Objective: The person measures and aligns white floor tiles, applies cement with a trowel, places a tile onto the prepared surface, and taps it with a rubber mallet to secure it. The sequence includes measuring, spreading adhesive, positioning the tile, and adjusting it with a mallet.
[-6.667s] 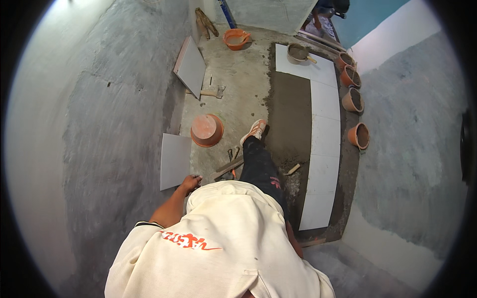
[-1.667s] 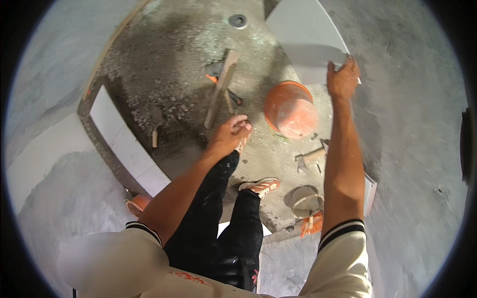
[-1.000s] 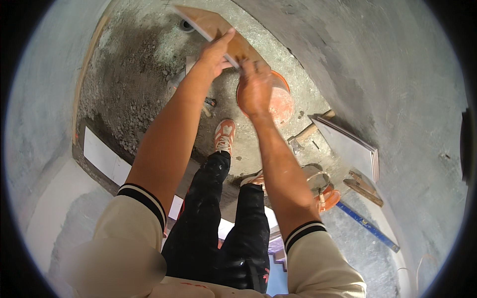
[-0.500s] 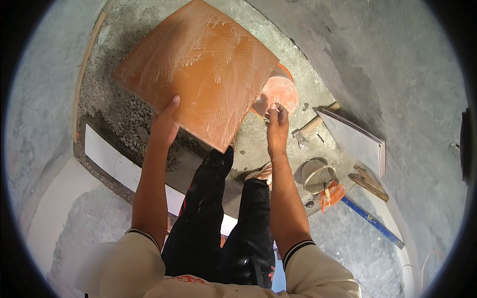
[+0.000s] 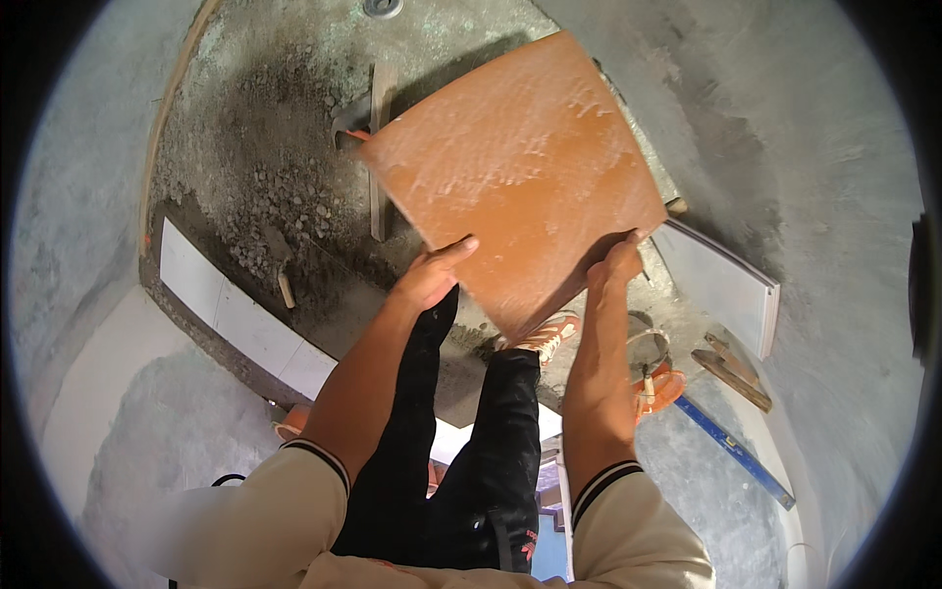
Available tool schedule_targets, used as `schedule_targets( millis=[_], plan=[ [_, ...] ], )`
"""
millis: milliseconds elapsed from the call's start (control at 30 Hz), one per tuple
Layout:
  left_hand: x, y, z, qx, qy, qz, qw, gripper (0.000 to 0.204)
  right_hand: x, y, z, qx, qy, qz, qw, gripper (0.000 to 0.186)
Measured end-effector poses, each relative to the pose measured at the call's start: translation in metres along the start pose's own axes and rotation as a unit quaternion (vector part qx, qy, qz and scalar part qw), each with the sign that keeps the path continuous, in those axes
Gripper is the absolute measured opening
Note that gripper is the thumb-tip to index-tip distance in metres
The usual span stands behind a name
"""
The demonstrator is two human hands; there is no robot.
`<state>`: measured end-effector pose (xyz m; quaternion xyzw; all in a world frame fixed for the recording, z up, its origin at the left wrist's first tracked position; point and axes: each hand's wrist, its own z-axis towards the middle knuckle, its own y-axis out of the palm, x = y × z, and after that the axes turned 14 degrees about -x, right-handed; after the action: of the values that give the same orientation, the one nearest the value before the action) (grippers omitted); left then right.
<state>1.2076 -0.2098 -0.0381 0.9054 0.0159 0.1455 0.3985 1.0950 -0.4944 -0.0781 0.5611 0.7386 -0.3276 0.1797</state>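
Note:
I hold a large square tile [image 5: 515,172] up in front of me, its rough orange-brown back facing the camera. My left hand [image 5: 432,275] grips its lower left edge, thumb laid on the back. My right hand [image 5: 616,270] clamps the lower right corner. The tile is tilted and hides the floor and the orange pan behind it. Below it are my black trouser legs and one sandalled foot [image 5: 545,336] on the mortar bed [image 5: 265,167].
A row of white laid tiles [image 5: 240,319] runs along the left of the mortar bed. A long wooden batten [image 5: 378,147] lies on the mortar. A stack of white tiles [image 5: 721,285] leans at right, with a wooden float [image 5: 731,368] and a blue level [image 5: 736,447] nearby.
The tile has been lifted off the floor with both hands and now sits a little further right and higher in view. Earlier my hands were reaching for it separately.

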Motion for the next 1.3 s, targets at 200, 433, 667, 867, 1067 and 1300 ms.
schedule_targets(
  millis=[200, 433, 667, 867, 1067, 1300],
  plan=[
    [-0.045, -0.022, 0.051, -0.001, -0.009, -0.006, 1.0, 0.055, 0.019, -0.012, 0.052, 0.001, -0.049, 0.028, 0.998, 0.053],
    [-0.064, -0.042, 0.072, 0.112, -0.07, 0.082, 0.988, 0.07, 0.032, -0.007, 0.078, -0.061, -0.129, 0.036, 0.989, 0.038],
    [-0.082, -0.056, 0.068, 0.115, -0.098, 0.101, 0.983, 0.076, 0.036, -0.094, 0.063, -0.218, -0.077, -0.045, 0.972, 0.036],
    [-0.091, -0.034, 0.057, 0.159, -0.048, 0.12, 0.979, 0.075, 0.07, -0.32, 0.021, -0.02, -0.208, -0.352, 0.912, 0.037],
    [-0.117, -0.037, 0.074, 0.181, -0.072, 0.144, 0.97, 0.065, 0.084, -0.532, 0.04, 0.174, -0.161, -0.614, 0.752, 0.04],
    [-0.141, -0.045, 0.07, 0.224, 0.021, 0.165, 0.96, 0.058, 0.109, -0.505, 0.065, -0.085, 0.0, -0.115, 0.99, 0.065]
  ],
)
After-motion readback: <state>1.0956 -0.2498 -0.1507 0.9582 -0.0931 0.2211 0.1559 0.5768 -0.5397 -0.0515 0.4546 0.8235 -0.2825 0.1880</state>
